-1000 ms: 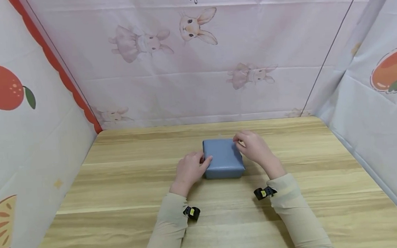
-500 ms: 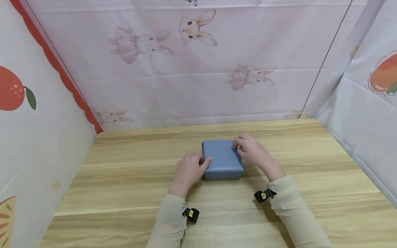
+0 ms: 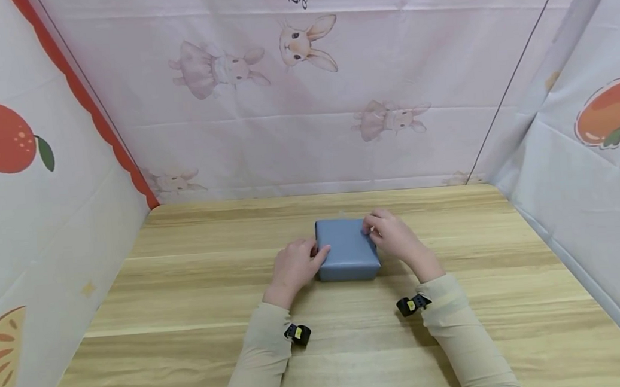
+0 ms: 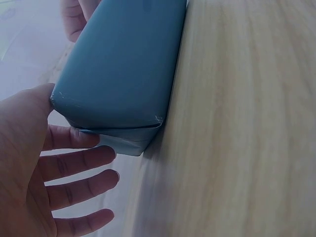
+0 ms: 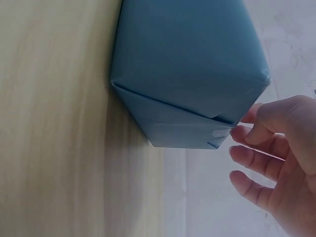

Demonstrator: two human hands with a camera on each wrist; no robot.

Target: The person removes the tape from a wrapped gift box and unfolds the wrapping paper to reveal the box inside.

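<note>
Box [image 3: 346,242], one, blue, wrapped. Head view: flat on the wood-grain desk [image 3: 198,297], toward its far edge, between two hands. Left hand [image 3: 293,265] at the box's left side, thumb laid over the top edge. Right hand [image 3: 397,236] at the far right corner. Sleeves [image 3: 264,346], two, beige, each with a black wrist camera [image 3: 300,334]. Backing cloth [image 3: 292,99], pale pink, rabbit-printed, hung behind the desk.

Left wrist view: grip partly closed, holding the box's end between thumb and forefinger; remaining fingers [image 4: 81,187] splayed. Two box corners show whitish wear.

Right wrist view: folded end flap [image 5: 177,132], with a small shiny strip [image 5: 220,133] near the corner. Right grip narrow, thumb bent toward forefinger beside that corner; whether it pinches anything, I cannot tell.
</note>
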